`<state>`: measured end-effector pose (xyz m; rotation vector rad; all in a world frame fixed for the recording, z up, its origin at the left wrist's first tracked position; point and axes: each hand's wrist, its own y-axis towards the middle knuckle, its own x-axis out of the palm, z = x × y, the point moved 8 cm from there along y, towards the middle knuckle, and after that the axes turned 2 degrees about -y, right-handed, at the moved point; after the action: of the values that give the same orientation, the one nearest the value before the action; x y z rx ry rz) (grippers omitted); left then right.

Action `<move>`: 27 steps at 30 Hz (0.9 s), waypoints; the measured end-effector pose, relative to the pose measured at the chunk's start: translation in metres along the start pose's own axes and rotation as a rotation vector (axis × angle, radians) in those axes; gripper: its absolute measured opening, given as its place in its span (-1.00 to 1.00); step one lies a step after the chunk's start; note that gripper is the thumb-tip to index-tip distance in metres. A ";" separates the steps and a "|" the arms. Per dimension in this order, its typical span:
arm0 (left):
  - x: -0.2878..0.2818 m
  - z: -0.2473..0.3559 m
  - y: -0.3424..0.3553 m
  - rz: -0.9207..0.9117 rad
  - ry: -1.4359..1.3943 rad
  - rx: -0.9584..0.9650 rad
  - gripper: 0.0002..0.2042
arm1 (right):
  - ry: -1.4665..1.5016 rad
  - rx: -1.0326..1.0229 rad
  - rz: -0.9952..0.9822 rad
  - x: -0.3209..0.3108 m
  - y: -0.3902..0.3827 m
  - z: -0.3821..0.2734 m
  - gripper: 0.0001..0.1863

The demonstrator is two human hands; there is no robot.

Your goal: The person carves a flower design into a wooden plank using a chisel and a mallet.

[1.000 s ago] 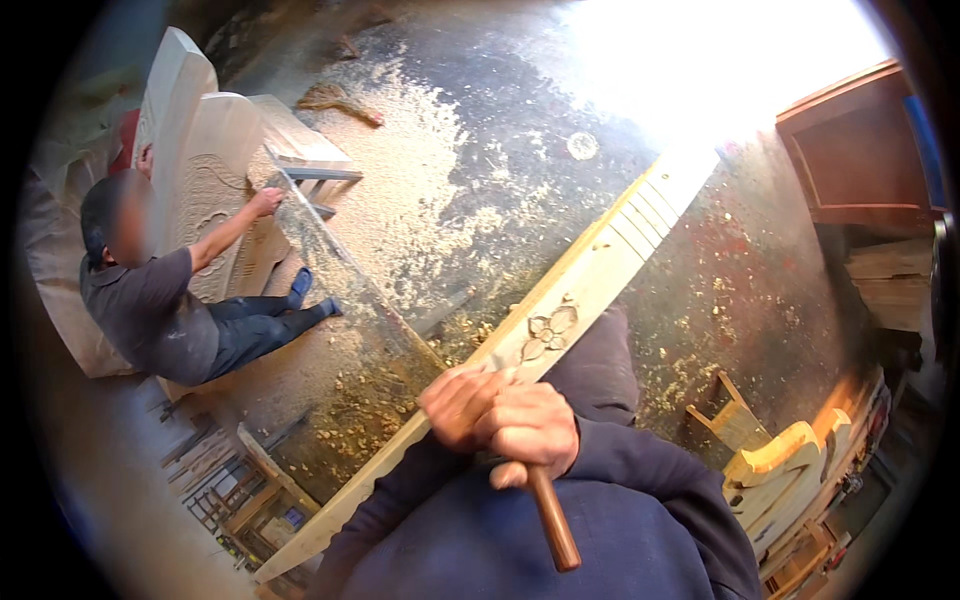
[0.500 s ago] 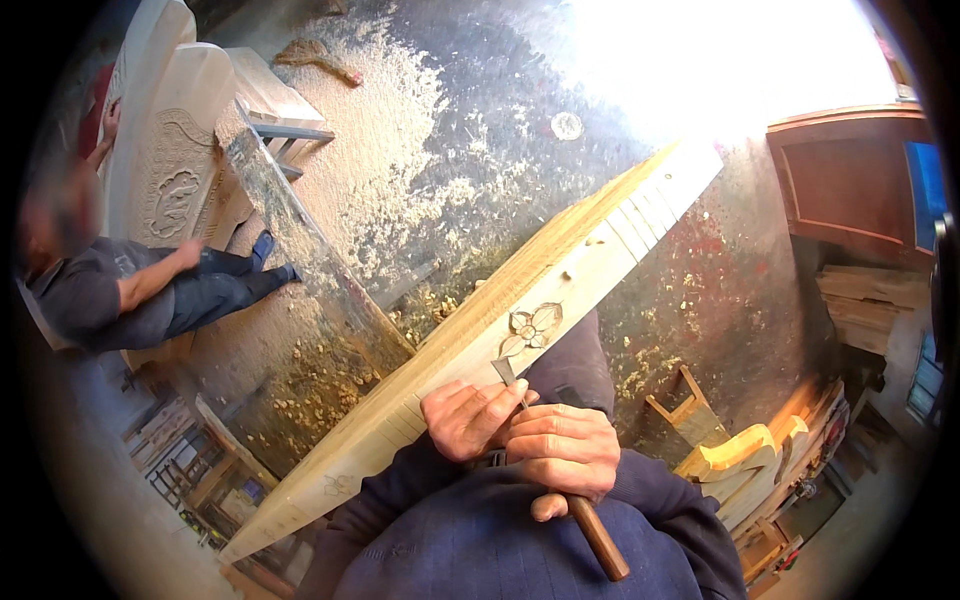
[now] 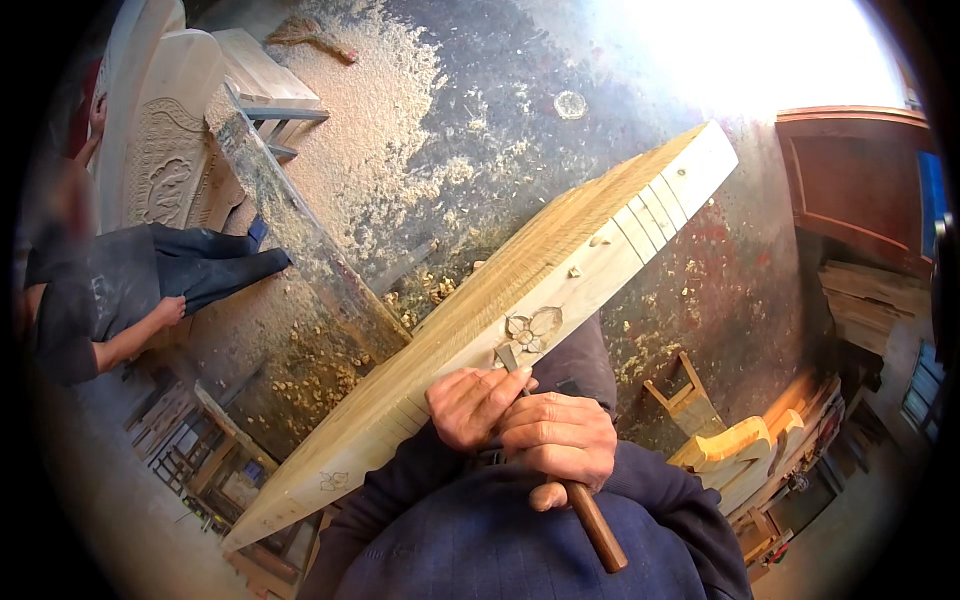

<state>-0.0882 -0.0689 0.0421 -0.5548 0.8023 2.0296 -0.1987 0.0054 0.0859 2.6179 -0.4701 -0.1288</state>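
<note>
A wood-carving chisel point(image 3: 594, 525) with a brown handle slants across my front, its metal blade pointing up and left. My right hand point(image 3: 560, 440) wraps round the tool where handle meets shank. Closer to the tip, my left hand point(image 3: 470, 405) pinches the shank between thumb and fingers, resting against the beam's side. The cutting edge touches the lower petal of a carved flower point(image 3: 533, 329) on the pale wooden beam point(image 3: 625, 262). Pencil lines cross that face near its far end, and a drawn flower outline point(image 3: 333, 481) shows near its lower left end.
At the left a person point(image 3: 110, 290) stands beside a large carved panel point(image 3: 165, 150). A long board point(image 3: 300, 225) runs toward the beam. Shavings point(image 3: 385, 110) and a brush point(image 3: 312, 38) lie on the floor. Wooden parts point(image 3: 735, 450) stand at the right; a brown cabinet point(image 3: 850, 180) is beyond.
The chisel tip has shifted up onto the flower's lower petal, both hands still on the tool. My view has moved slightly. The person at the left has lowered an arm.
</note>
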 end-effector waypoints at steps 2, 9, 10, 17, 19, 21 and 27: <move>0.001 -0.002 0.001 -0.005 0.002 -0.014 -0.61 | 0.001 -0.010 0.004 0.000 -0.001 0.004 -0.38; 0.006 -0.007 0.001 -0.042 0.004 -0.050 -0.59 | 0.011 -0.004 0.059 -0.001 -0.004 0.012 -0.36; 0.007 -0.008 0.002 -0.045 -0.003 -0.054 -0.59 | 0.020 0.011 0.071 -0.002 -0.005 0.014 -0.37; 0.002 -0.007 -0.002 0.015 -0.051 -0.025 -0.67 | -0.067 -0.046 -0.049 0.007 0.005 -0.003 -0.38; 0.002 -0.005 -0.013 -0.100 -0.141 -0.055 -0.68 | -0.035 -0.020 -0.091 0.014 0.003 -0.007 -0.38; -0.004 0.002 -0.013 -0.064 -0.385 -0.100 -0.69 | -0.024 -0.035 -0.142 0.023 0.007 -0.013 -0.41; -0.017 0.005 -0.035 0.407 -0.863 -0.160 -0.65 | 0.085 -0.033 -0.102 0.059 0.026 -0.009 -0.54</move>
<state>-0.0500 -0.0595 0.0446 0.4447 0.2266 2.4006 -0.1498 -0.0324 0.1057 2.6034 -0.3024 -0.0582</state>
